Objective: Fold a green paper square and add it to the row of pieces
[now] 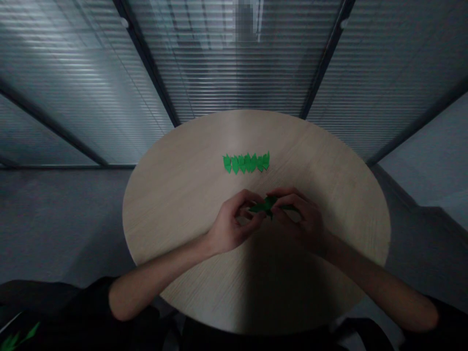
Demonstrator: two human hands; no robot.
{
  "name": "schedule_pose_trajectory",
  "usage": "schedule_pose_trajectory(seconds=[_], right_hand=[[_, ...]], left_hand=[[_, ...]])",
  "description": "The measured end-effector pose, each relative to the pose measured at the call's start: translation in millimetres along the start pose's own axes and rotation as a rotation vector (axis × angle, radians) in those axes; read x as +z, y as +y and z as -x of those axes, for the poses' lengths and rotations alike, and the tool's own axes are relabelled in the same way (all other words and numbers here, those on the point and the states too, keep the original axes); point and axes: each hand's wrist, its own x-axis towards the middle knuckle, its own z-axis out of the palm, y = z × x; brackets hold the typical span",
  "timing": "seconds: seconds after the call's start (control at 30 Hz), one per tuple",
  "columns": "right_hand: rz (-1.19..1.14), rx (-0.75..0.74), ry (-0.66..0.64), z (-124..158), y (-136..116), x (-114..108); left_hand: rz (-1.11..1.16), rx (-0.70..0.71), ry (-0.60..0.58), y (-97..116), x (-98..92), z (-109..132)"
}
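Over the middle of a round light wooden table (175, 204), my left hand (232, 224) and my right hand (302, 219) meet. Both pinch one small folded green paper piece (268, 204) between their fingertips, the left from its left end, the right from its right end. Beyond the hands, toward the far side of the table, lies a row of several folded green paper pieces (246, 163), side by side and overlapping.
Glass walls with horizontal blinds (234, 63) stand behind the table. Grey floor (62, 219) surrounds it. More green paper (16, 339) shows at the bottom left corner, near my dark sleeve.
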Motion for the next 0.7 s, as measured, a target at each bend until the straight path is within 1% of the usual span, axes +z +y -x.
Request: schedule_pose_trajectory(seconds=[0.13, 0.3, 0.5, 0.57, 0.7], right_hand=[[-0.014, 0.002, 0.027, -0.8, -1.1, 0.3], [-0.007, 0.043, 0.064, -0.7, -1.7, 0.3], [-0.117, 0.131, 0.084, -0.2, 0.6, 1.2], [-0.129, 0.131, 0.064, -0.7, 1.0, 0.6], [-0.086, 0.079, 0.038, -1.8, 0.7, -0.7]], left_hand=[[0.046, -0.043, 0.036, -1.6, 0.7, 0.4], [0.096, -0.031, 0.095, -2.4, 2.2, 0.1], [0.125, -0.019, 0.096, -3.9, 2.5, 1.6], [0.116, -0.023, 0.098, -4.5, 2.2, 2.2], [0.109, -0.036, 0.098, -3.9, 2.3, 2.0]])
